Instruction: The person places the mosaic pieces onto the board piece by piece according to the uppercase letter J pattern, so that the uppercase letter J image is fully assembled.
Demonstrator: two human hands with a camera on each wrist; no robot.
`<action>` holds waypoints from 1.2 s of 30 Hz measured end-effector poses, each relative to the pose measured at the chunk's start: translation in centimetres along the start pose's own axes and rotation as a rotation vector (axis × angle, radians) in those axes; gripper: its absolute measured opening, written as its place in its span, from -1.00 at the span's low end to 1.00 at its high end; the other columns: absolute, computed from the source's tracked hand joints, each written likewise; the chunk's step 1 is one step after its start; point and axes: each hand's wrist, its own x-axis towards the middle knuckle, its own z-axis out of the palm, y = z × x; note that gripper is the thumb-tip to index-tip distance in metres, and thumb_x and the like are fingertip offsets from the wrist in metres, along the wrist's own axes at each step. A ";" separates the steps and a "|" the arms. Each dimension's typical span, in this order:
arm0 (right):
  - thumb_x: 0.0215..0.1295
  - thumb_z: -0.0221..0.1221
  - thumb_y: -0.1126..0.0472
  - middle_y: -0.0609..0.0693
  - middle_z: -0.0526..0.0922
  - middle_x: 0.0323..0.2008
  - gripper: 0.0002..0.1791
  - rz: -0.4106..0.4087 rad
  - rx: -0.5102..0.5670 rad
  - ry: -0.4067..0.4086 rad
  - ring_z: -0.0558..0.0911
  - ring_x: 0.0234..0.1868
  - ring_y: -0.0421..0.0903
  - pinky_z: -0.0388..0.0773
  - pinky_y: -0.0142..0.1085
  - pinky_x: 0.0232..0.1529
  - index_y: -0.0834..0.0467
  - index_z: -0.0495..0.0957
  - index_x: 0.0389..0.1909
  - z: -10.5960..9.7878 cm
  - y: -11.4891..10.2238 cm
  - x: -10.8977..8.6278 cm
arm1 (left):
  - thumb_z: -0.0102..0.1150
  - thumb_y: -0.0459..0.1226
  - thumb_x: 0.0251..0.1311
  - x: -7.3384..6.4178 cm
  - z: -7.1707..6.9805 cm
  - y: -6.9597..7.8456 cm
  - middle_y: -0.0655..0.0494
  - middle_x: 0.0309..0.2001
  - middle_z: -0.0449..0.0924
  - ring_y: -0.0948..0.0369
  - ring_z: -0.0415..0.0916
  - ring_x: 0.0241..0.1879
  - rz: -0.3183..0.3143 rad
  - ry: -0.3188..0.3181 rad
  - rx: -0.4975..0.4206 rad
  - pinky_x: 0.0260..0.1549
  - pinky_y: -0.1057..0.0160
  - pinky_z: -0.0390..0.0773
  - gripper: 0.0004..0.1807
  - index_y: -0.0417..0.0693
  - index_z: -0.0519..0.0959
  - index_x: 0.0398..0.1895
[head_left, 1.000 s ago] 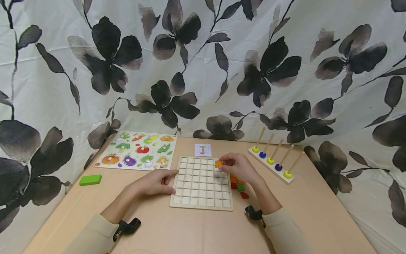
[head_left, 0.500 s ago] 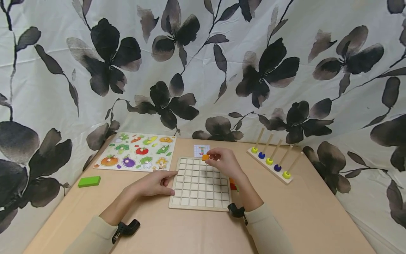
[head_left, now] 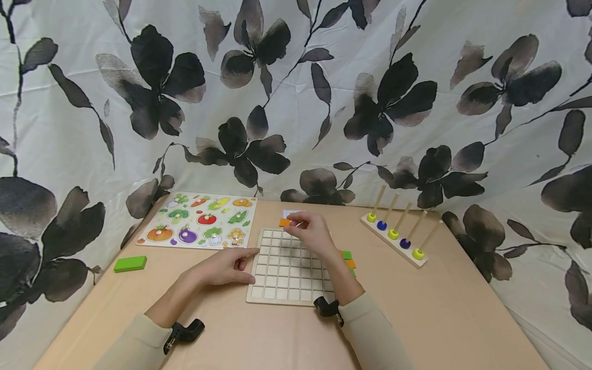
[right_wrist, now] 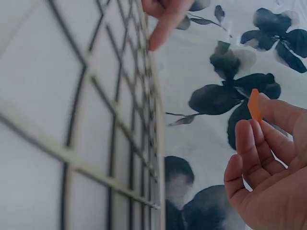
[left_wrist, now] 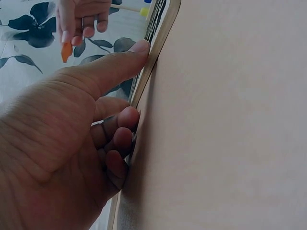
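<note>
My right hand (head_left: 310,234) pinches a small orange tile (head_left: 284,222) between thumb and index finger, held up just past the far edge of the wooden grid board (head_left: 273,295). In the right wrist view the orange tile (right_wrist: 255,105) stands on edge at the fingertips, the other fingers loosely bent. My left hand (head_left: 226,267) rests against the board's left side, thumb and index finger spread along its edge. Seen from the left wrist, the thumb of the left hand (left_wrist: 57,124) touches the wooden rim. A small printed card (head_left: 289,212) lies behind the board, mostly covered by the right hand.
Several green and orange pieces (head_left: 347,255) lie right of the board, partly behind the right forearm. A peg stand (head_left: 393,241) with yellow and blue beads is at the right. At the left are a vegetable puzzle board (head_left: 222,210) and a green block (head_left: 130,264).
My right hand has carried the orange tile leftward and slightly away, from the board's far right corner to beyond its far edge, covering the card. The left hand has stayed put.
</note>
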 end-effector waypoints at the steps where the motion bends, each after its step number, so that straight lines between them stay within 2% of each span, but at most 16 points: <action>1: 0.25 0.46 0.25 0.03 0.69 -0.27 -0.73 0.005 0.002 0.007 0.57 -0.36 -0.10 0.48 -0.40 -0.40 0.17 0.76 -0.04 0.1 0.2 0.0 | 0.48 0.02 0.21 0.0 0.0 0.0 0.12 -0.40 0.41 0.31 0.27 -0.45 -0.001 0.000 0.000 -0.44 0.34 0.27 -0.10 -0.16 0.37 0.53; 10: 0.25 0.45 0.28 0.03 0.69 -0.30 -0.73 0.028 0.007 0.019 0.57 -0.39 -0.14 0.50 -0.42 -0.42 0.22 0.75 -0.04 0.4 2.1 0.3 | 0.48 0.01 0.21 0.1 0.1 -0.1 0.07 -0.40 0.41 0.30 0.27 -0.45 -0.006 0.003 -0.007 -0.43 0.34 0.28 -0.10 -0.14 0.36 0.54; 17: 0.30 0.42 0.26 0.01 0.69 -0.29 -0.72 0.086 0.109 -0.045 0.56 -0.36 -0.16 0.51 -0.36 -0.36 0.24 0.74 0.00 0.5 3.8 0.6 | 0.48 0.01 0.21 0.0 0.0 0.1 0.09 -0.40 0.41 0.30 0.26 -0.45 -0.006 0.003 0.001 -0.43 0.34 0.27 -0.10 -0.16 0.36 0.53; 23: 0.29 0.41 0.30 0.11 0.71 -0.17 -0.70 0.133 0.154 -0.081 0.59 -0.27 -0.14 0.53 -0.35 -0.27 0.27 0.73 0.03 0.7 5.5 0.8 | 0.48 0.01 0.21 0.0 0.0 0.1 0.10 -0.40 0.41 0.30 0.27 -0.45 -0.006 0.001 0.002 -0.43 0.34 0.27 -0.11 -0.15 0.37 0.53; 36: 0.28 0.43 0.26 0.05 0.70 -0.24 -0.75 0.056 -0.112 -0.139 0.54 -0.32 -0.13 0.48 -0.37 -0.30 0.22 0.75 -0.05 1.4 6.5 0.7 | 0.48 0.01 0.21 0.0 0.1 0.0 0.11 -0.40 0.39 0.30 0.27 -0.44 -0.011 0.000 0.002 -0.43 0.33 0.25 -0.11 -0.14 0.36 0.54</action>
